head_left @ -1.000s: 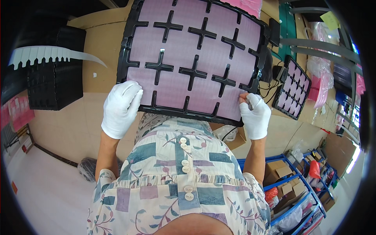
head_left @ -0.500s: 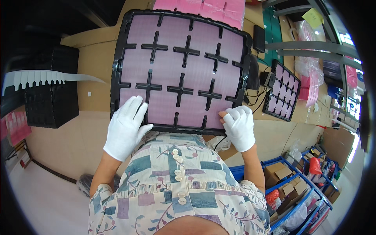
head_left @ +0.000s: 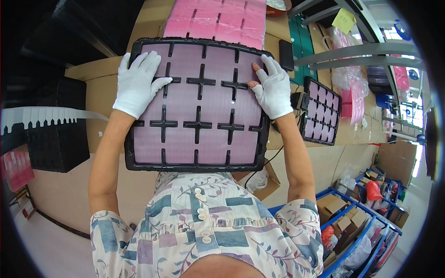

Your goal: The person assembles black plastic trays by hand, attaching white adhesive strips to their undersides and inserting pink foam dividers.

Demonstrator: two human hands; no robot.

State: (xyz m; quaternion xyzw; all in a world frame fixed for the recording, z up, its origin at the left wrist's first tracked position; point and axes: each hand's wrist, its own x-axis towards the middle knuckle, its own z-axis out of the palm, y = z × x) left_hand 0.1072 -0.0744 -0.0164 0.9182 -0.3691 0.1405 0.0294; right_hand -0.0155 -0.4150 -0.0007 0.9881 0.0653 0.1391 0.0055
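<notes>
rests the white-gloved left hand [head_left: 134, 88], spread palm down, over the far left corner of the black tray [head_left: 130, 150], and the right hand [head_left: 276, 90], loosely unclenched with 2 bare fingertips [head_left: 252, 84], over the far right. has the tray, holding a purple sheet [head_left: 215, 103], at the front edge of the desk [head_left: 97, 92].

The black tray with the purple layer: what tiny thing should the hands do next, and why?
Perhaps the left hand and right hand could gently smooth the purple layer toward the body, since their fingers are spread near the far corners of the black tray.
</notes>
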